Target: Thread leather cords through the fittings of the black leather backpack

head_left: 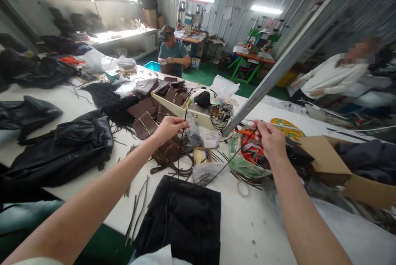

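Note:
My left hand [169, 127] is raised over the white table [247, 223] and pinches one end of a thin dark cord [229, 160]. My right hand [271, 138] pinches the cord's other end, so the cord hangs in a loop between them, down toward a black fabric piece [182, 219] at the table's near edge. Below the hands lie brown leather bags [168, 153], a clear plastic bag [204, 172] and a green bag with orange straps [247, 155].
Black bags [71, 145] lie at the left, more brown leather pieces [154, 100] farther back. A cardboard box [337, 166] sits at the right beside a slanted metal bar [278, 67]. One person sits across the table [173, 52]; another in white stands at the right [334, 77].

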The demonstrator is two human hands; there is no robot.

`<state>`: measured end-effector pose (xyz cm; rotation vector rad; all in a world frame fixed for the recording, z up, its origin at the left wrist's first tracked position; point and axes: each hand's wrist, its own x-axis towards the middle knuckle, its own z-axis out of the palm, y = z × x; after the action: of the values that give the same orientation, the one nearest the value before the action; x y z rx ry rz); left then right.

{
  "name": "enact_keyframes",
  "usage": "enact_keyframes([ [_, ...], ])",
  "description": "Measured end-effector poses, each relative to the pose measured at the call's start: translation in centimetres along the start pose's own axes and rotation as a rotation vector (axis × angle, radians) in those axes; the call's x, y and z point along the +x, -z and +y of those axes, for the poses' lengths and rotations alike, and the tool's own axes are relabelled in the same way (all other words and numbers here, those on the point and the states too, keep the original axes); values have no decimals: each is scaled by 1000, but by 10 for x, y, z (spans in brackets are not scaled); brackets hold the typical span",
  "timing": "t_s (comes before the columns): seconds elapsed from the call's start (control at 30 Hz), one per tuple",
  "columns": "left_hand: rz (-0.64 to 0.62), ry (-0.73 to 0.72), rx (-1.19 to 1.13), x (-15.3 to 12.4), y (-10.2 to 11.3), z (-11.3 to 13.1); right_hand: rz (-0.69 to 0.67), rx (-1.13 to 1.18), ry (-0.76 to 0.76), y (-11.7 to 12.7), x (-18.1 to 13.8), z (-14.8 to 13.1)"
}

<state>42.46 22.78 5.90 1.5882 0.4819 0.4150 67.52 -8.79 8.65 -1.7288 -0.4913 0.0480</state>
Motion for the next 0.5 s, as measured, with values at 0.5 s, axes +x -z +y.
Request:
enact_keyframes([
  [0.5,-280,22,-63,46,-87,37,-237,350,8,-148,-12,-52],
])
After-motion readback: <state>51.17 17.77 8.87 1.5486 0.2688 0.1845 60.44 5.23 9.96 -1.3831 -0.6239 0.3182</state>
